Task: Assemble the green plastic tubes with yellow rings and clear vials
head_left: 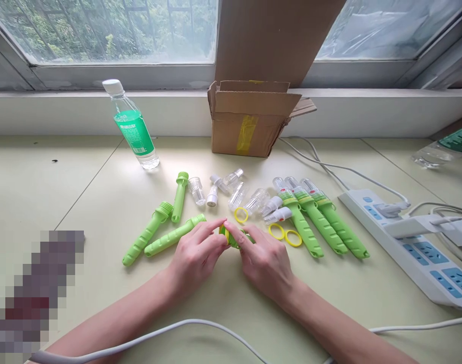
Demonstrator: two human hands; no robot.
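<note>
the loose handles (148,235) at left and capped handles (325,227) at right are light green; the held piece (234,239) is green and yellow. the rings (292,245) are yellow, the ribbed caps (257,201) clear, the inserts (278,215) white, one marked red. the far box (228,134) is brown with a yellow tape stripe (247,135), the far-left bottle's label (135,132) green with white lettering. the power strip (397,253) is white with blue panels (431,252).

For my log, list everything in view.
bottles: two, clear, left and right
box: one, brown, back
windows: at least two, grey-framed, back
caps: four, clear, centre
small parts: four, white, centre
loose rings: three, yellow, centre
loose handles: three, green, left
capped handles: three, green, right
power strip: one, white, right
cables: several, white, right, front
table: one, yellowish, below
pixelated patch: one, dark, left
held part: one, green, centre
left hand: one, bare, centre
right hand: one, bare, centre
</note>
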